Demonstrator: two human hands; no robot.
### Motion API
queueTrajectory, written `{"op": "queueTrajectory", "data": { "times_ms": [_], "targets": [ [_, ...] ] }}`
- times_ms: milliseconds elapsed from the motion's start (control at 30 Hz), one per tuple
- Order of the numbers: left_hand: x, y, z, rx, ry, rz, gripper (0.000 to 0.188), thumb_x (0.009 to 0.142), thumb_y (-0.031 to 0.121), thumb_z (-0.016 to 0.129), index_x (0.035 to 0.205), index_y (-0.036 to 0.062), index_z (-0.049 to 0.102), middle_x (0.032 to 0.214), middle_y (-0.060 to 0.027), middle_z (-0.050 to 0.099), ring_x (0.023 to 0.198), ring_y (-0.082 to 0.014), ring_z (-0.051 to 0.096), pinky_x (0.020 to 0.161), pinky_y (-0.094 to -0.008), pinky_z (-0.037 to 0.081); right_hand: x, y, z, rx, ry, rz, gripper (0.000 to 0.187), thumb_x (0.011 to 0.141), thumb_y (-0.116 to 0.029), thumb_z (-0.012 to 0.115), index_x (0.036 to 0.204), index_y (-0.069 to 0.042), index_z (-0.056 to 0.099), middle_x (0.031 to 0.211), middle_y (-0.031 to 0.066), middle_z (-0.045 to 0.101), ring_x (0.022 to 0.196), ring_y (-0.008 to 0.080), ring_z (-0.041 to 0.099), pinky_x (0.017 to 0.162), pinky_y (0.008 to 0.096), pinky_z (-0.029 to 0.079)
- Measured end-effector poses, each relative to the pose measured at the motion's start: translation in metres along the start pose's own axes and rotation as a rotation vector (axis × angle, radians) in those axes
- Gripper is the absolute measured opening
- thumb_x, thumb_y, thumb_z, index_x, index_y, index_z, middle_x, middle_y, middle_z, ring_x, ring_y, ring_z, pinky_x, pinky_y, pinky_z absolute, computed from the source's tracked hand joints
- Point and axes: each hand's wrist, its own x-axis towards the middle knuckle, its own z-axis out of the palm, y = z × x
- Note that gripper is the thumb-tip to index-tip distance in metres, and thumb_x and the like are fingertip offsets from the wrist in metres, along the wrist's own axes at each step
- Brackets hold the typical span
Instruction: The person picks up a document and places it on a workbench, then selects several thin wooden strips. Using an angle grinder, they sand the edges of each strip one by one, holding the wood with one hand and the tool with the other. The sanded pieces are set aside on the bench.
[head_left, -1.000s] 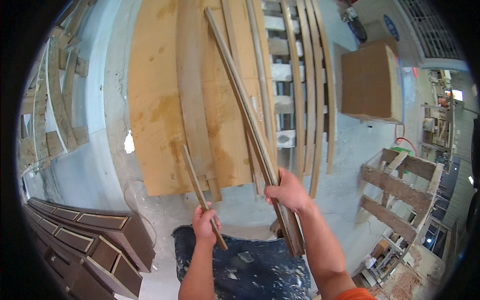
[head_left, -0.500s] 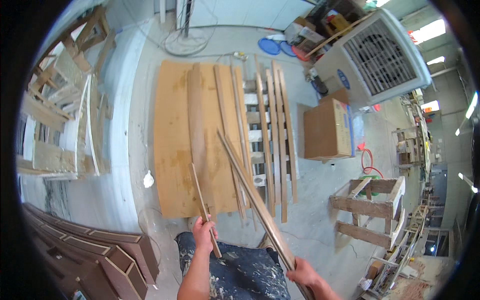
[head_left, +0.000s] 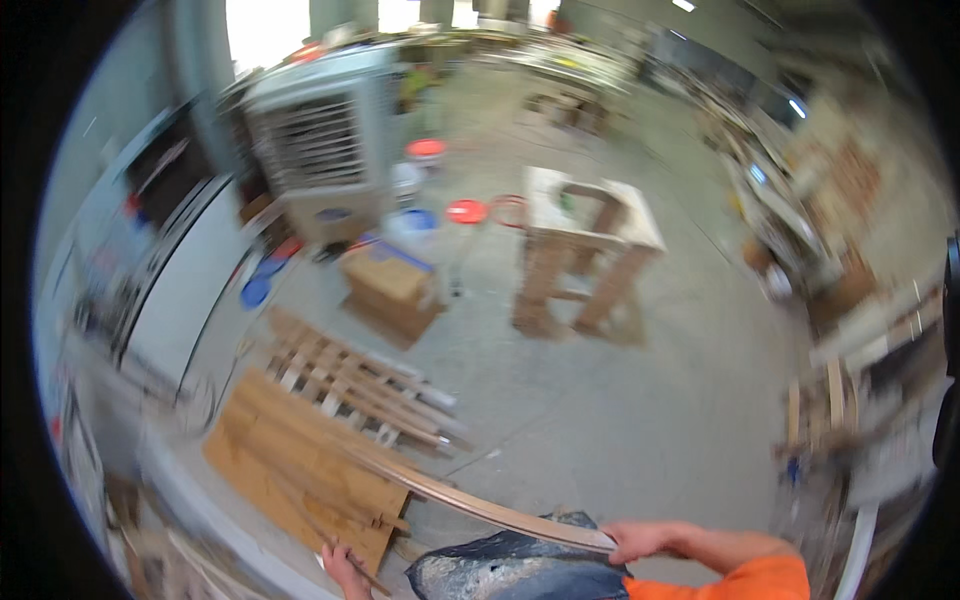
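Note:
My right hand [head_left: 635, 540] is closed around the near end of a long brown wooden strip [head_left: 480, 505]. The strip slants away to the far left, across my dark, paint-spotted apron [head_left: 510, 577] and over a cardboard sheet [head_left: 235, 455] on the floor. Low in the picture, my left hand [head_left: 345, 568] grips a thinner wooden strip [head_left: 375, 583]; blur softens its far end against the cardboard. Beyond the sheet, several more wooden strips [head_left: 345, 372] lie side by side across pale slats.
Past the strips stand a cardboard box [head_left: 390, 275] and a large air cooler [head_left: 325, 145]. A rough wooden stand [head_left: 590, 235] is farther right on the grey floor. Red lid [head_left: 467, 211] and buckets are behind the box. Wooden pieces [head_left: 825, 405] crowd the right edge.
My view has swung right, so the cardboard and strips now appear lower left. Both hands keep hold of their strips; my right arm now reaches out sideways, with its orange sleeve in view.

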Motion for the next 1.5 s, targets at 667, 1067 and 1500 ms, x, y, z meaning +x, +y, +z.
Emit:
{"op": "queueTrajectory", "data": {
  "times_ms": [667, 1067, 1500],
  "targets": [
    [-0.296, -0.043, 0.549, 0.464, -0.814, 0.094, 0.035, 0.085, 0.002, 0.055, 0.120, 0.0051, 0.060, 0.075, -0.0045, 0.056, 0.046, -0.0155, 0.051, 0.039, -0.0317, 0.043, -0.228, 0.253, -0.155, 0.540, 0.694, 0.013, 0.035, 0.080, -0.015, 0.070, 0.109, 0.001, 0.060, 0.078, 0.0094, 0.066, 0.072, 0.0184, 0.065, 0.065, 0.0355, 0.053],
    [-0.435, -0.111, 0.930, 0.547, -1.236, -0.020, 0.030, 0.085, -0.002, 0.061, 0.114, 0.0045, 0.063, 0.076, -0.0027, 0.057, 0.049, -0.0152, 0.056, 0.041, -0.0312, 0.043, -0.285, 0.295, -0.382, 1.086, 0.940, 0.043, 0.037, 0.079, -0.008, 0.071, 0.113, 0.002, 0.060, 0.086, 0.0107, 0.066, 0.073, 0.0189, 0.066, 0.065, 0.0343, 0.054],
    [-0.639, -0.239, 1.324, 0.596, -1.467, -0.089, 0.029, 0.089, 0.000, 0.061, 0.117, 0.0026, 0.064, 0.080, -0.0063, 0.061, 0.049, -0.0158, 0.056, 0.041, -0.0305, 0.043, -0.351, 0.458, -0.705, 1.160, 1.061, -0.073, 0.044, 0.079, -0.007, 0.072, 0.119, 0.003, 0.058, 0.085, 0.0103, 0.064, 0.070, 0.0185, 0.065, 0.066, 0.0344, 0.054]
  ]
}}
